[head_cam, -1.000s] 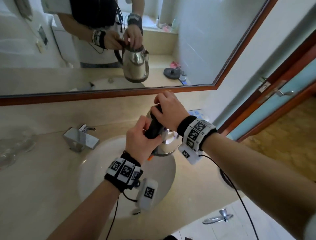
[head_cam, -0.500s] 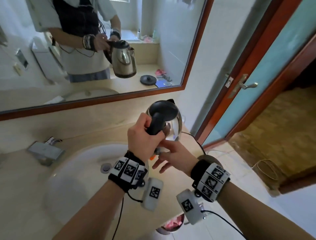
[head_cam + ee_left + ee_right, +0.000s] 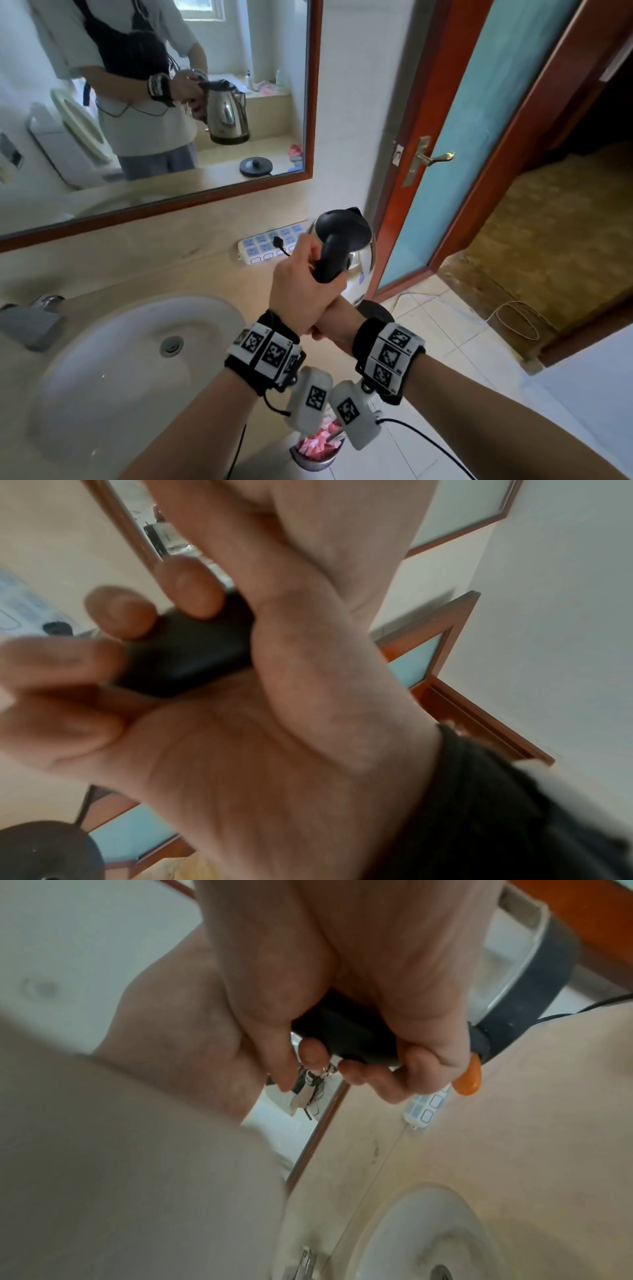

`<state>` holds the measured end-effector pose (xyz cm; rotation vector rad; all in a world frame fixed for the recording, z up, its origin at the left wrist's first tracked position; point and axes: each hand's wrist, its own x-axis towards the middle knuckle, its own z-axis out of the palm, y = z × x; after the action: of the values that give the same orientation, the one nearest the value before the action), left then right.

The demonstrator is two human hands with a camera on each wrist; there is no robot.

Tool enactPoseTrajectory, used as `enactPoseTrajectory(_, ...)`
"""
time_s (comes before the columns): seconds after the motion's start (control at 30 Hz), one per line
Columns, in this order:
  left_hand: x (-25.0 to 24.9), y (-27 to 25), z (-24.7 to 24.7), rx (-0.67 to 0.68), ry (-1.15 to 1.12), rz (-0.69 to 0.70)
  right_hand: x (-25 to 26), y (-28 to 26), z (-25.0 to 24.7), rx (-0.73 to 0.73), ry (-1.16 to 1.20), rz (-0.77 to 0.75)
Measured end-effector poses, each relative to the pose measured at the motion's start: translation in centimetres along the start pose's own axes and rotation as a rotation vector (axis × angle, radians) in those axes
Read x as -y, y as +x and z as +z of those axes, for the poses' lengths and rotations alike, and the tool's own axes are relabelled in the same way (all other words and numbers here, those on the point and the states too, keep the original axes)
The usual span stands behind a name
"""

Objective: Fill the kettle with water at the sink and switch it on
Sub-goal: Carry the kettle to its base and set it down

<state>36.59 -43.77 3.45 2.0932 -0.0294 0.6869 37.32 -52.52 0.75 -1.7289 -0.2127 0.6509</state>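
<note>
The steel kettle (image 3: pixel 359 260) with its black lid down hangs in the air over the right end of the counter. Just below and right of it sits the round black kettle base (image 3: pixel 375 310). My left hand (image 3: pixel 301 291) grips the black handle (image 3: pixel 185 647), fingers curled round it. Tucked under it, my right hand (image 3: pixel 339 325) wraps the handle's lower end (image 3: pixel 349 1034), close to the orange switch (image 3: pixel 467 1080). The left hand hides most of the right one in the head view. The mirror shows both hands at the handle.
The white sink basin (image 3: pixel 102 359) and its chrome tap (image 3: pixel 30 322) lie to the left. A white power strip (image 3: pixel 263 246) rests against the back wall behind the kettle. A bin (image 3: pixel 317 452) stands on the floor below. An open door (image 3: pixel 479 137) is on the right.
The kettle has travelled right, from over the sink to the counter's right end. My right hand left the lid and dropped under my left hand onto the handle's lower end.
</note>
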Motion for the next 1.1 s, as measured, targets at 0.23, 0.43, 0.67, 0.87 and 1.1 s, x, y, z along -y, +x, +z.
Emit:
enactPoseTrajectory(0.23,2.3,-0.1,2.9,0.061,-0.017,0.017,-0.9,-0.8,-5.1,-0.067,0.112,0.093)
enactPoseTrajectory(0.43,5.7,-1.8,7.8,0.723,-0.466,-1.027,-1.3,-0.6,-8.0,-0.188,0.108,0.086)
enactPoseTrajectory(0.67,5.2,-2.5,11.4,0.835,-1.19,-1.195,-4.0,-1.1,-10.2,-0.307,0.07,0.175)
enactPoseTrajectory(0.87,6.3,-4.9,15.1,0.875,-1.185,-1.384,-8.9,-1.6,-11.8,-0.274,-0.034,0.246)
enactPoseTrajectory(1.1,8.1,-7.6,18.1,0.842,-1.185,-1.509,-13.3,-1.4,-13.3,-0.144,-0.009,0.241)
